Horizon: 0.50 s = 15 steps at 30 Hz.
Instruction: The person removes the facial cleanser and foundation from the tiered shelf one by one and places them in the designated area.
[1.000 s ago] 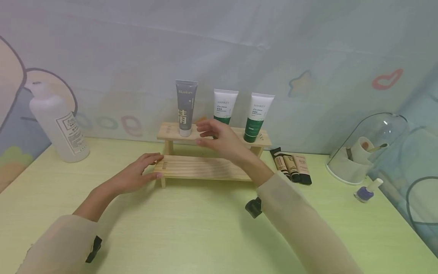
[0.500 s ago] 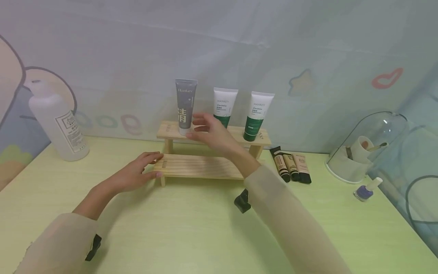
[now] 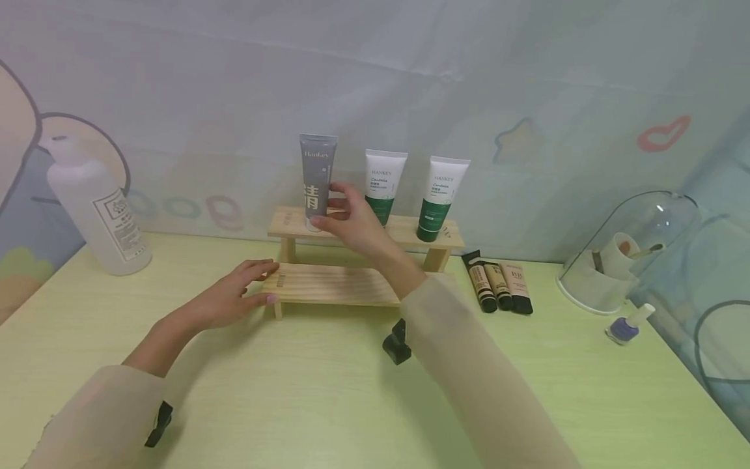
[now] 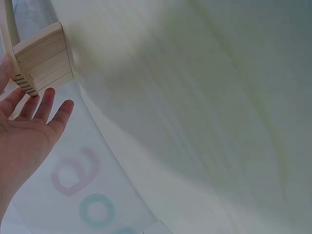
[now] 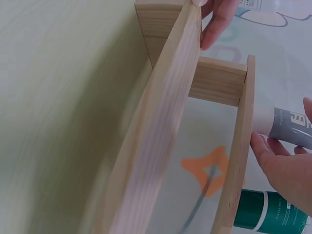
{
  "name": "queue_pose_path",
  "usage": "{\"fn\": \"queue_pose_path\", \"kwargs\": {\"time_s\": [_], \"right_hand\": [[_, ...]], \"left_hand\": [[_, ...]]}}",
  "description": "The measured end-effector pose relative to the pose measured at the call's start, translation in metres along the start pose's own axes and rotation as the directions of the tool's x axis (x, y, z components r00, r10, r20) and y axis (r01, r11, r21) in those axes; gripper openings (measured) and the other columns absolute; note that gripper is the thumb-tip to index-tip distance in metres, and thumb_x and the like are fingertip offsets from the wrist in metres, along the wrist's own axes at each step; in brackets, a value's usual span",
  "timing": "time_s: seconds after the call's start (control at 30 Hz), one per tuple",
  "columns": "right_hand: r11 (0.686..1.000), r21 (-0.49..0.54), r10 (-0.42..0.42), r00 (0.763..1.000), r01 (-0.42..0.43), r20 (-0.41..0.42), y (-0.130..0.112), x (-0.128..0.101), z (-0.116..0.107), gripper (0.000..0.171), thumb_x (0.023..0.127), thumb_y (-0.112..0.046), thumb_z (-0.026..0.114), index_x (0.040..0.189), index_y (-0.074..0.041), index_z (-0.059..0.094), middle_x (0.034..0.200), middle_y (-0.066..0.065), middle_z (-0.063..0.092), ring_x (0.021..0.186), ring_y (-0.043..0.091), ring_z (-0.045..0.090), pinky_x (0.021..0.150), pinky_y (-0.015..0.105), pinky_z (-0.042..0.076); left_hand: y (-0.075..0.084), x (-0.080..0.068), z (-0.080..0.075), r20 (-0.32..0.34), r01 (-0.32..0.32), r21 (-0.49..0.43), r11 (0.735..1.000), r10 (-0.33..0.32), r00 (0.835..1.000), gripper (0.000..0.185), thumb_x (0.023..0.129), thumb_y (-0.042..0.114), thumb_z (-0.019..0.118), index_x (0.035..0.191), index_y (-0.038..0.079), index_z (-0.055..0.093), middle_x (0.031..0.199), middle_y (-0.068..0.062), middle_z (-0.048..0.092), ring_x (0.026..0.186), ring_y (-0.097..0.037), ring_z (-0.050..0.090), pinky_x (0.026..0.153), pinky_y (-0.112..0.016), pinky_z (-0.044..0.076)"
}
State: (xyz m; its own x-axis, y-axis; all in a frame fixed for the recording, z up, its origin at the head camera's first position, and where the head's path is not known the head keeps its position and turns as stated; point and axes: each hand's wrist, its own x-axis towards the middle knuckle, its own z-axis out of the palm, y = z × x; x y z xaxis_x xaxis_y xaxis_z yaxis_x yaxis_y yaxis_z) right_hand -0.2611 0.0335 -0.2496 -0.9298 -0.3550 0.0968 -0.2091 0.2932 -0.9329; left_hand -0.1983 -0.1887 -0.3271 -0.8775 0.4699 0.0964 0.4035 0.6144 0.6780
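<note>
One gray tube stands cap-down, long axis near-vertical, toward left end of wooden stand's upper tier; right hand, nearer, pinches it from right; left hand grips lower tier.

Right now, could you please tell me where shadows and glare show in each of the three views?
Head view: a soft shadow beside the right sleeve, small bright reflections on the clear dome; left wrist view: broad, soft-edged shading across the tabletop; right wrist view: a dark, blurry-edged shadow left of the wooden stand.
</note>
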Motion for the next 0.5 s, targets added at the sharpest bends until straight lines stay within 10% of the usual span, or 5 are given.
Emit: {"fn": "queue_pose_path", "kwargs": {"time_s": [0.5], "right_hand": [[0.996,0.084,0.001,1.000,-0.001,-0.010,0.0000,0.0092,0.0032,0.068,0.085,-0.015,0.066,0.141,-0.023,0.028,0.137,0.008,0.044,0.115,0.021,0.049,0.090,0.035,0.044]], "left_hand": [[-0.0030,-0.0002,0.0003,-0.003,-0.008,0.005,1.000,0.008,1.000,0.059,0.094,0.024,0.052,0.139,-0.007,0.028,0.140,-0.026,0.022,0.123,-0.043,0.032,0.092,-0.064,0.030]]}}
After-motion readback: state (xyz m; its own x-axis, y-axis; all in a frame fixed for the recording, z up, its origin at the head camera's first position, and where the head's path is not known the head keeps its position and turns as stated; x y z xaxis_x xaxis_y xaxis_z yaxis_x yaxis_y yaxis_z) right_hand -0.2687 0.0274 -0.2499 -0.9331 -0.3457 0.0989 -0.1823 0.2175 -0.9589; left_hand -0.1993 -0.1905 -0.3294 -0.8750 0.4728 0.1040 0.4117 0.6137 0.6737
